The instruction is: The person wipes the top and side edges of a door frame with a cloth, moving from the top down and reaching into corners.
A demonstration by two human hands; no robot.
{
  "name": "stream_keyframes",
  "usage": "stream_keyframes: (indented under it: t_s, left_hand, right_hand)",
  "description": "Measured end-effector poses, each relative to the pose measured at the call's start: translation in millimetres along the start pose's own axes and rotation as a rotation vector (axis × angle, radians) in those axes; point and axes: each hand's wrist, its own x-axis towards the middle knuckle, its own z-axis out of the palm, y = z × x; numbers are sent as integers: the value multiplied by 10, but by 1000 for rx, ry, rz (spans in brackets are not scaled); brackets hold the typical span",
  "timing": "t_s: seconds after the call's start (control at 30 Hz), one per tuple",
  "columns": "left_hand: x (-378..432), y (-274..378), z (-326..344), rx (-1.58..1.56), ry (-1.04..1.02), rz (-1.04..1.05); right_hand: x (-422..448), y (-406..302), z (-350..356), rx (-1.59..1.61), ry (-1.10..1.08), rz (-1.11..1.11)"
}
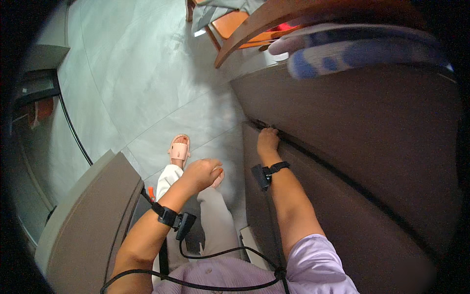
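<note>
My right hand [268, 141] is at the dark gap between two brown sofa-like cushioned parts, its curled fingertips at the gap's edge; whether they grip the edge cannot be told. The upper brown surface [349, 103] lies beyond the gap and the lower one [312, 191] lies nearer me. My left hand [205, 172] hangs in the air above my legs, fingers loosely bent and apart, holding nothing. Black straps with small devices and a black cable are on both wrists. Below are my pink slide sandals [179, 149].
A brown padded block [99, 213] stands at left. A blue-and-white patterned cloth item [330, 55], blurred, lies at upper right near a curved wooden piece [253, 25]. An orange wooden chair [229, 25] with grey cloth stands on the pale tiled floor [139, 73]. A dark-framed glass panel [40, 88] is far left.
</note>
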Motion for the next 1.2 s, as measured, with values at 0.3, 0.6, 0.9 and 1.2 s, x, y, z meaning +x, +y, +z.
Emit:
stream_keyframes:
  t_s: [0.3,0.6,0.9,1.2]
  left_hand:
    - [190,-779,885,-123,-46,-183]
    - [195,-1307,1355,-226,-37,-140]
    - [322,-1689,919,-239,-13,-312]
    - [128,-1431,944,-318,64,-392]
  right_hand:
    - [754,-487,778,-267,27,-149]
    - [1209,-742,1243,-504,-81,-280]
    - [1949,-953,1993,-185,-16,-201]
    - [1356,-1086,1664,643,322,-323]
